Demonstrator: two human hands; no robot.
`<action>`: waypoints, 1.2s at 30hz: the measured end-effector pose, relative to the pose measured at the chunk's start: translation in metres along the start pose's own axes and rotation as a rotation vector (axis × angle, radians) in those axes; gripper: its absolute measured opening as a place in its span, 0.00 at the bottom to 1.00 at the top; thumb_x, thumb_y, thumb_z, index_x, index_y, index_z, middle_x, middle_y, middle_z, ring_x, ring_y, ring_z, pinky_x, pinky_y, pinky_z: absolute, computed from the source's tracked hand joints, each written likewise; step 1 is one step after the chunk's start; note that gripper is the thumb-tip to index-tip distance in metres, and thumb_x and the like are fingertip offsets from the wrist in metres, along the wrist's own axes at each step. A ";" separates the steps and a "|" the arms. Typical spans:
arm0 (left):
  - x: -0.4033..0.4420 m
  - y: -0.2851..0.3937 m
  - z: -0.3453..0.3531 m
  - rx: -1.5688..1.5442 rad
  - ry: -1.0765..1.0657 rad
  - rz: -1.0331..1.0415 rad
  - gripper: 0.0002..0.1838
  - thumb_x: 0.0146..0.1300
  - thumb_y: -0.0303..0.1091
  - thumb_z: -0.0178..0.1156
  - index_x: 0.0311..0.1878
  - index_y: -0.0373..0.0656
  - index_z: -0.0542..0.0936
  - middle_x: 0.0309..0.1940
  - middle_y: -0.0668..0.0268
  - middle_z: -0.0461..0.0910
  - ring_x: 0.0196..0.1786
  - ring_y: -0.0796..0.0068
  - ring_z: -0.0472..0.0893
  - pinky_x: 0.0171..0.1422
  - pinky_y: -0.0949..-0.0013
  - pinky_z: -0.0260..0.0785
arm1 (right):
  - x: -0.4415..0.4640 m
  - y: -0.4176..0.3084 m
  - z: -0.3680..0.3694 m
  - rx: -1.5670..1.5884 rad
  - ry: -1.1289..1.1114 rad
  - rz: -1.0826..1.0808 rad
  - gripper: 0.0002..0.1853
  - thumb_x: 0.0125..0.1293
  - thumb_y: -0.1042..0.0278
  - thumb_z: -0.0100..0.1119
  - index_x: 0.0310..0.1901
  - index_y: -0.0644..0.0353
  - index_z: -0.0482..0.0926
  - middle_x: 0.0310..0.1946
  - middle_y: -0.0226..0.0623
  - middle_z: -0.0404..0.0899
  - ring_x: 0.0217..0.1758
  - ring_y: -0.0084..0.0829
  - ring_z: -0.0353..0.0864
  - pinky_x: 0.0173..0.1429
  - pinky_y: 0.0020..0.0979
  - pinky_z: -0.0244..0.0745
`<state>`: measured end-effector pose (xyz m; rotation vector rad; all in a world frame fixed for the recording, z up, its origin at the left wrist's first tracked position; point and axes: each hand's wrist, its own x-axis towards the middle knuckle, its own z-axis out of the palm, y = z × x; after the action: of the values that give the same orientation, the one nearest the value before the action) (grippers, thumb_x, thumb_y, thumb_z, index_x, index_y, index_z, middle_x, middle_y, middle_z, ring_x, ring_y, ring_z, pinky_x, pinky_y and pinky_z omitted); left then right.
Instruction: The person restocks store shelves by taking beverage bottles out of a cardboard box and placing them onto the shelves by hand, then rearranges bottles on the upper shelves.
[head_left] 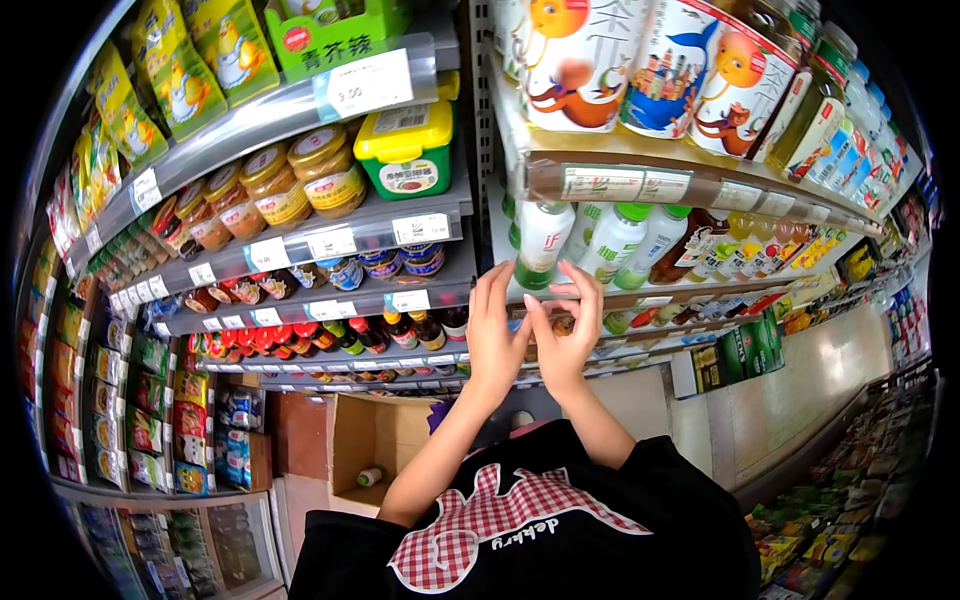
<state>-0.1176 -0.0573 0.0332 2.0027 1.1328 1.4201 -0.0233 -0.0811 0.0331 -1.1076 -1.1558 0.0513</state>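
A white bottle with a green lower part (543, 240) stands at the front of the drinks shelf, right between my raised hands. My left hand (497, 325) is open, its fingers stretched up close by the bottle's lower left side. On the other side, my right hand (566, 325) is open too, fingers spread and slightly bent near the bottle's base. The thumbs come close together below the bottle. Whether the fingertips touch it, I cannot tell. Beside it stand several similar white bottles with green caps (613, 245).
Large printed drink packs (575, 65) fill the shelf above. Jars (330, 170) and a yellow-lidded tub (405, 150) line the left shelves. On the floor are an open cardboard box (350, 435) with a small bottle (371, 476) in it, and green cartons (752, 348).
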 end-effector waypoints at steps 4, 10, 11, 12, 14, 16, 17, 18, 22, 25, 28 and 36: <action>-0.017 0.002 -0.019 -0.051 0.079 -0.003 0.31 0.54 0.22 0.67 0.65 0.36 0.74 0.63 0.51 0.74 0.64 0.46 0.74 0.67 0.53 0.68 | -0.012 -0.021 0.008 0.066 -0.109 0.007 0.24 0.57 0.79 0.72 0.57 0.66 0.79 0.50 0.43 0.79 0.44 0.32 0.81 0.43 0.29 0.79; -0.059 -0.020 -0.051 -0.106 0.261 -0.107 0.27 0.52 0.22 0.65 0.60 0.36 0.78 0.57 0.52 0.79 0.60 0.48 0.78 0.65 0.55 0.69 | -0.045 -0.032 0.028 0.099 -0.418 -0.040 0.16 0.56 0.74 0.70 0.47 0.66 0.83 0.39 0.41 0.85 0.39 0.38 0.82 0.46 0.34 0.76; -0.068 -0.027 -0.056 -0.096 0.295 -0.132 0.27 0.51 0.22 0.64 0.58 0.35 0.79 0.56 0.52 0.79 0.58 0.48 0.79 0.64 0.56 0.70 | -0.056 -0.037 0.035 0.145 -0.452 0.037 0.13 0.56 0.73 0.70 0.43 0.66 0.83 0.36 0.41 0.86 0.38 0.39 0.82 0.46 0.35 0.76; -0.079 -0.035 -0.060 -0.076 0.332 -0.161 0.26 0.51 0.22 0.64 0.58 0.35 0.79 0.54 0.52 0.80 0.57 0.48 0.79 0.63 0.56 0.71 | -0.065 -0.038 0.041 0.139 -0.524 0.022 0.13 0.56 0.73 0.70 0.42 0.66 0.84 0.36 0.41 0.86 0.38 0.39 0.82 0.46 0.35 0.76; -0.101 -0.049 -0.072 -0.052 0.403 -0.242 0.26 0.51 0.22 0.64 0.57 0.35 0.79 0.53 0.52 0.80 0.56 0.48 0.79 0.61 0.57 0.72 | -0.084 -0.039 0.051 0.134 -0.666 -0.015 0.11 0.56 0.73 0.70 0.40 0.65 0.84 0.35 0.41 0.85 0.38 0.39 0.82 0.46 0.36 0.76; -0.128 -0.071 -0.081 -0.013 0.479 -0.343 0.22 0.54 0.21 0.65 0.54 0.35 0.79 0.45 0.53 0.80 0.48 0.56 0.82 0.54 0.62 0.75 | -0.105 -0.047 0.064 0.165 -0.776 -0.027 0.09 0.56 0.74 0.70 0.39 0.63 0.85 0.31 0.38 0.85 0.38 0.39 0.82 0.52 0.39 0.75; -0.142 -0.083 -0.084 -0.012 0.523 -0.417 0.21 0.55 0.20 0.65 0.54 0.36 0.79 0.44 0.53 0.81 0.48 0.54 0.82 0.54 0.60 0.74 | -0.119 -0.049 0.070 0.178 -0.823 -0.014 0.08 0.56 0.75 0.71 0.38 0.62 0.85 0.30 0.37 0.85 0.38 0.39 0.82 0.54 0.40 0.75; -0.156 -0.095 -0.087 -0.014 0.569 -0.489 0.21 0.55 0.20 0.65 0.54 0.36 0.79 0.43 0.53 0.81 0.47 0.53 0.81 0.54 0.58 0.74 | -0.133 -0.052 0.075 0.189 -0.869 -0.002 0.07 0.56 0.75 0.71 0.38 0.61 0.85 0.29 0.36 0.84 0.38 0.39 0.83 0.56 0.41 0.75; -0.235 -0.170 -0.088 0.113 0.718 -0.764 0.16 0.59 0.23 0.66 0.52 0.37 0.79 0.42 0.54 0.81 0.46 0.56 0.83 0.53 0.59 0.76 | -0.183 -0.060 0.089 0.237 -1.103 0.027 0.07 0.54 0.74 0.75 0.29 0.61 0.83 0.26 0.34 0.83 0.34 0.36 0.83 0.61 0.45 0.74; -0.307 -0.222 -0.092 0.342 0.745 -0.946 0.21 0.59 0.26 0.67 0.56 0.39 0.78 0.46 0.56 0.82 0.50 0.58 0.82 0.55 0.59 0.74 | -0.215 -0.066 0.098 0.279 -1.234 0.077 0.15 0.54 0.70 0.77 0.21 0.60 0.76 0.23 0.34 0.81 0.31 0.34 0.82 0.62 0.46 0.73; -0.365 -0.265 -0.104 0.541 0.644 -1.246 0.31 0.57 0.27 0.69 0.65 0.37 0.71 0.59 0.52 0.75 0.60 0.51 0.75 0.63 0.56 0.71 | -0.244 -0.068 0.101 0.283 -1.371 0.145 0.14 0.57 0.69 0.75 0.23 0.60 0.77 0.25 0.34 0.82 0.32 0.33 0.82 0.63 0.46 0.72; -0.467 -0.388 -0.148 0.681 0.646 -1.715 0.38 0.58 0.29 0.71 0.68 0.34 0.62 0.69 0.51 0.63 0.64 0.45 0.72 0.64 0.53 0.75 | -0.293 -0.062 0.101 0.170 -1.584 0.341 0.03 0.59 0.75 0.71 0.32 0.61 0.84 0.30 0.33 0.86 0.36 0.32 0.85 0.65 0.44 0.71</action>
<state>-0.4621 -0.2316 -0.4581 0.0819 2.7278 0.5915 -0.2636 -0.2054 -0.1308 -1.0093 -2.2197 1.4757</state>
